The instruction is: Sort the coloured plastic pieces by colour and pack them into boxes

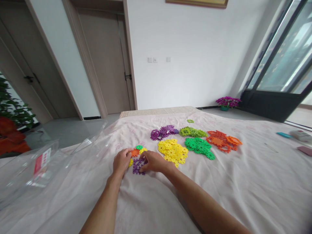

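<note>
White wall (190,48) and brown door (102,65) at the back of the room; a broad, rumpled pale cloth (207,201) spread out in front; on it the yellow pile (173,149), just past the right hand (156,161), the nearer one, grasping the purple piece (137,166) by its right side; that piece lies between the hands, left of this grip, squarish, no clear long axis; the left hand (122,161) has fingertips at the orange piece (135,152); pinching or merely resting, can't tell.

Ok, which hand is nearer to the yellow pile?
Right. The right hand is just left of the yellow pile, fingers at the purple piece; the left hand is farther left, beyond that piece.
</note>
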`<state>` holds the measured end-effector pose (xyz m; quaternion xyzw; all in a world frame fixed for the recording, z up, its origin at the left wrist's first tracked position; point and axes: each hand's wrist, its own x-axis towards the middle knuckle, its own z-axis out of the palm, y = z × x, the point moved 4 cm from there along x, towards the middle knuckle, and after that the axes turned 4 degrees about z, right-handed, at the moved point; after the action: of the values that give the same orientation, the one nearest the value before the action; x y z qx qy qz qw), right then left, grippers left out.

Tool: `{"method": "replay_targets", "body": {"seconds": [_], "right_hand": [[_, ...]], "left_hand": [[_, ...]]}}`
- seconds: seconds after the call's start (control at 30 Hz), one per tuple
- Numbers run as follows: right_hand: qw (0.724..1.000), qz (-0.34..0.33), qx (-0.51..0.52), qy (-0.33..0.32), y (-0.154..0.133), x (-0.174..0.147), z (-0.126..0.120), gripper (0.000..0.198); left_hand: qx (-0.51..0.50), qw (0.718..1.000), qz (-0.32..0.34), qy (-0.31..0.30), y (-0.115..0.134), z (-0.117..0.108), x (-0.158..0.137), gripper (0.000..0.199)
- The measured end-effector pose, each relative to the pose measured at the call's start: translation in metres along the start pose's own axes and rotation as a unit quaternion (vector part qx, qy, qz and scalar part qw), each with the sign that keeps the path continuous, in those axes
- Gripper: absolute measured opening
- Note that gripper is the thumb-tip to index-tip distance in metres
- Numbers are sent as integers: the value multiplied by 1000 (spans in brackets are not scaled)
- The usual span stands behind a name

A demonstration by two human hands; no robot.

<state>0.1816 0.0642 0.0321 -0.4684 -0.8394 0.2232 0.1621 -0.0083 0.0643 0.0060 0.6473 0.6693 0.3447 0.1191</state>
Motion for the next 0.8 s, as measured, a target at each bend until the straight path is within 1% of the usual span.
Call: {"method": "replay_targets", "body": {"seconds": [0.07,0.1,0.2,0.3,0.33,0.37,0.4,0.43,0.53,0.6,0.63,0.67,0.7,0.73,0.8], "right_hand": [[1000,18,20,-6,2,0,-2,58],[999,18,32,-16,3,0,-3,55],[993,6,93,-77,5,-2,-7,37],[973,-5,182,-143,11,-3,-9,21],[965,0,215,-152,14,-2,-9,19],[957,11,249,-146,17,0,-10,18],[951,26,283,-124,21,2,-12,17],[945,45,310,-88,26,5,-14,16],[925,94,361,79,42,13,-23,20],[907,109,362,186,51,14,-31,31],[901,114,352,225,54,14,-34,36],[901,118,334,250,56,14,-36,41],[907,123,309,260,56,13,-37,42],[916,127,279,258,55,13,-37,42],[942,118,212,233,48,12,-33,36]], "left_hand": [[2,1000,-1,-1,0,0,0,32],[2,1000,-2,-2,-1,0,0,32],[2,1000,-4,-6,-1,1,1,32],[4,1000,-9,-7,0,1,1,32],[5,1000,-11,-7,0,1,2,32],[5,1000,-12,-7,0,1,2,32],[5,1000,-13,-8,0,2,2,32],[3,1000,-14,-8,0,2,2,32],[-3,1000,-14,-7,-1,3,1,33],[-6,1000,-14,-5,-2,3,1,33],[-7,1000,-13,-5,-2,3,1,33],[-8,1000,-13,-5,-3,3,1,33],[-8,1000,-12,-3,-3,3,1,33],[-8,1000,-12,-2,-3,4,1,33],[-7,1000,-12,-2,-3,4,1,32]]}}
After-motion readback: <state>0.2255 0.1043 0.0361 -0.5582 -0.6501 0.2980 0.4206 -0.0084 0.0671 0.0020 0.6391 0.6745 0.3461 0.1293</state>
